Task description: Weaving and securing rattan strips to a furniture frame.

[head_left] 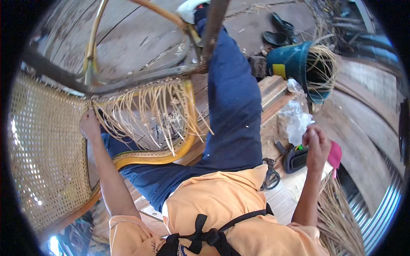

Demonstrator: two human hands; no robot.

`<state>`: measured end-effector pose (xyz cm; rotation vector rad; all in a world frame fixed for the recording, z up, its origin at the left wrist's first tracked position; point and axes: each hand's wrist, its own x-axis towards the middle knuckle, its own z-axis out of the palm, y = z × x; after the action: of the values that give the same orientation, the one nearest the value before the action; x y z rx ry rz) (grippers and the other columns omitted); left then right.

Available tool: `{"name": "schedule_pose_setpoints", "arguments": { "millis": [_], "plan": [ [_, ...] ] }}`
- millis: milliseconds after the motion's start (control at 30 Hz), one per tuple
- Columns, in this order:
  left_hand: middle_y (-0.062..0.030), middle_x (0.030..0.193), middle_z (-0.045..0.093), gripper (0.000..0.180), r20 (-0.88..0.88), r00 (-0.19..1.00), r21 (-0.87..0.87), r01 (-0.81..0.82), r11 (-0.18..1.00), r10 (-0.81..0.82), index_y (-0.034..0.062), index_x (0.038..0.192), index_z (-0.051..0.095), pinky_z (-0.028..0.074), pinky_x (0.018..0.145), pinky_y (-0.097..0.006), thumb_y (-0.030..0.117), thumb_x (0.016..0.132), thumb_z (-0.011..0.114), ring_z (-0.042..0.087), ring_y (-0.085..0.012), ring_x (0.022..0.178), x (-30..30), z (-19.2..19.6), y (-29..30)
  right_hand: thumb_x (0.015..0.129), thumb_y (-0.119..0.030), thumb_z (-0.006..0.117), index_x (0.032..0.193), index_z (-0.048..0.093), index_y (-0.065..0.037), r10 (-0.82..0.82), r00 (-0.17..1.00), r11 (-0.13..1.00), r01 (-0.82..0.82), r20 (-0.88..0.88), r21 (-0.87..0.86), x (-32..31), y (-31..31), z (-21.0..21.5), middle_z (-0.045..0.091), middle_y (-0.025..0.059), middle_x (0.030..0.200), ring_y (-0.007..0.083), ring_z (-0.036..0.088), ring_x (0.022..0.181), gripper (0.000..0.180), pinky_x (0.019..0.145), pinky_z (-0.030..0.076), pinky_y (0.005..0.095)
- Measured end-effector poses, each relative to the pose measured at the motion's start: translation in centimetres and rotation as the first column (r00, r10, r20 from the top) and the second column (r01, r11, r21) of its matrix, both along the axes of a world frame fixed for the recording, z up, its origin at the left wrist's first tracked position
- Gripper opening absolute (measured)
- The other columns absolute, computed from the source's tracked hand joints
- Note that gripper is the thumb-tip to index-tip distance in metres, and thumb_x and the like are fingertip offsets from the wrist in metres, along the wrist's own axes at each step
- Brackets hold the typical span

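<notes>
- The left hand [90,123] is at the inner edge of a woven cane panel [51,136], just below a corner of the chair frame [145,79]; its fingers are partly hidden, so I cannot tell whether its grip is closed on anything.
- The right hand [317,147] is raised on the other side of the body, well apart from the chair frame. Its grip is closed, with fingers curled and thumb against them; any thin strand between them is too small to make out.
- The cane panel stands to the person's left, joined along its top to the dark bars of the chair frame.
- Loose cane strands [158,102] hang in a fringe from the frame bar, inside a curved yellow rail [149,158] that passes over the left leg.
- Near the right hand are a clear plastic bag [297,123], a black case [295,160] and a pink cloth [335,154].
- A green bucket [288,59] lies tipped at upper right, with cane strips [322,64] spilling from its mouth; dark shoes [279,32] lie beyond it.
- A bundle of dry strips [339,209] lies below the right hand, beside corrugated metal [384,226].
</notes>
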<state>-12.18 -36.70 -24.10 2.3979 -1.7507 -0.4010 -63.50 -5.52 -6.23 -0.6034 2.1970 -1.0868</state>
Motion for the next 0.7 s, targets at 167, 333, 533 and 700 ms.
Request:
{"name": "schedule_pose_setpoints", "arguments": {
  "millis": [167,333,533,700],
  "plan": [
    [-0.0079,0.054,0.055,0.038,-0.126,0.991,-0.018,-0.043,0.999,0.040,-0.0015,0.063,0.060,0.041,0.044,-0.030,0.029,0.083,0.053,0.049,-0.0150,0.044,-1.9,-0.8,0.1,0.087,-0.014,0.054,0.091,0.060,-0.004,-0.184,0.982,0.922,0.190,-0.051,0.336,3.0,11.9,-6.1,0.055,-0.0009,0.071,0.0059,0.049,0.057,0.012,0.052,0.039,0.0196],
    [-0.0068,0.054,0.055,0.037,-0.217,0.974,0.028,-0.061,0.998,0.066,-0.0008,0.062,0.059,0.042,0.043,-0.028,0.029,0.083,0.052,0.051,-0.0137,0.045,-2.2,-1.0,-0.3,0.084,-0.012,0.056,0.090,0.060,-0.001,0.069,0.950,0.903,0.071,-0.305,0.425,5.4,14.4,-10.6,0.058,0.0073,0.075,0.0132,0.056,0.068,0.013,0.064,0.045,0.0263],
    [-0.0066,0.056,0.056,0.032,-0.366,0.917,0.053,-0.151,0.987,0.160,-0.0017,0.068,0.063,0.043,0.044,-0.027,0.027,0.079,0.053,0.052,-0.0138,0.046,0.8,-2.4,-0.9,0.085,-0.013,0.053,0.089,0.059,0.000,-0.250,0.944,0.876,0.316,-0.217,0.364,6.9,18.3,-8.3,0.059,0.0101,0.074,0.0157,0.055,0.068,0.014,0.066,0.045,0.0292],
    [-0.0030,0.051,0.052,0.029,-0.331,0.937,0.007,-0.116,0.993,0.112,0.0021,0.061,0.059,0.040,0.043,-0.026,0.026,0.077,0.055,0.049,-0.0123,0.044,-0.1,-0.2,-0.5,0.081,-0.030,0.052,0.107,0.053,-0.009,0.162,0.952,0.562,-0.305,0.259,0.769,13.7,23.4,-11.2,0.062,0.0200,0.091,0.0371,0.060,0.086,0.034,0.073,0.047,0.0424]
  ]
}}
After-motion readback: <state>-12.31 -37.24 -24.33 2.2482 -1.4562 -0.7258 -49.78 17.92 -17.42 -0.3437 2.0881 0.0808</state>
